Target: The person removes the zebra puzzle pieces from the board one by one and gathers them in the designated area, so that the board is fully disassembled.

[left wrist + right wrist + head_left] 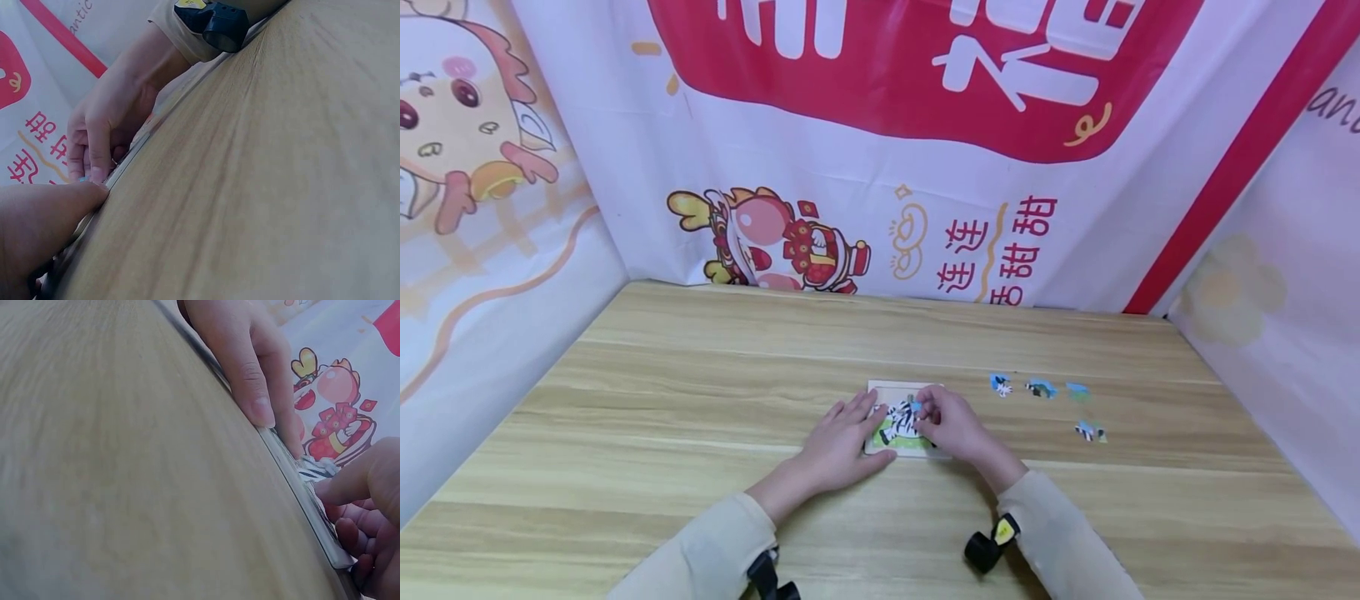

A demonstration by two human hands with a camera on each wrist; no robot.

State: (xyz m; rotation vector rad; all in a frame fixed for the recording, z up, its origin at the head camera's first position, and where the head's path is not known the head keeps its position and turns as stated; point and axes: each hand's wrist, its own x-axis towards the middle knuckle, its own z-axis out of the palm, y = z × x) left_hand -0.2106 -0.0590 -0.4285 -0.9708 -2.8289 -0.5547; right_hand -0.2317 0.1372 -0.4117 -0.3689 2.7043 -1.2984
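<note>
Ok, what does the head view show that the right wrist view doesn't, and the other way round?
Head only: loose puzzle pieces lying right of the puzzle board, and the beige sleeves.
Right wrist only: a close, table-height look along the board's side edge.
Both: left hand and right hand at the board, the wooden table, and the cartoon figure on the backdrop.

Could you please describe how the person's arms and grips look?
The left sleeve and right sleeve are beige. The right wrist camera is black with a yellow patch; the left wrist camera, partly cut off in the head view, looks black too. Left grip and right grip are ungloved.
</note>
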